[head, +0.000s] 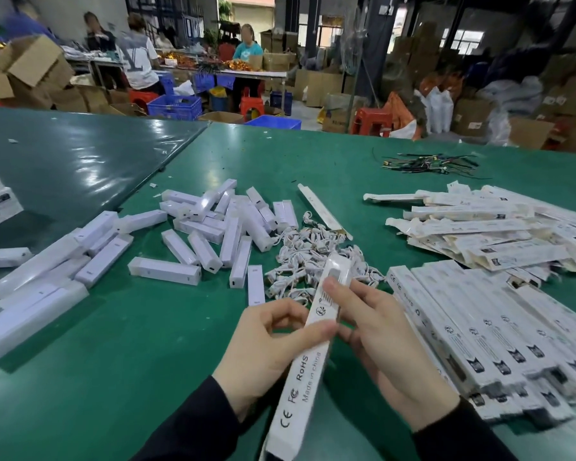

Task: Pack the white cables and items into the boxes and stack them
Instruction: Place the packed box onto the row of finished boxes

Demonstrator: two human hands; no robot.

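Both hands meet low of centre over the green table [167, 327], holding one long white box [308, 357] that runs from 7 o'clock up to 1 o'clock. The left hand [266, 347] grips its middle, thumb across the printed face, fingers curled beneath. The right hand [376, 331] pinches the upper end, thumb on top. White cables [308, 257] lie heaped just beyond at 12 o'clock; packed boxes [479, 331] lie at 3 o'clock.
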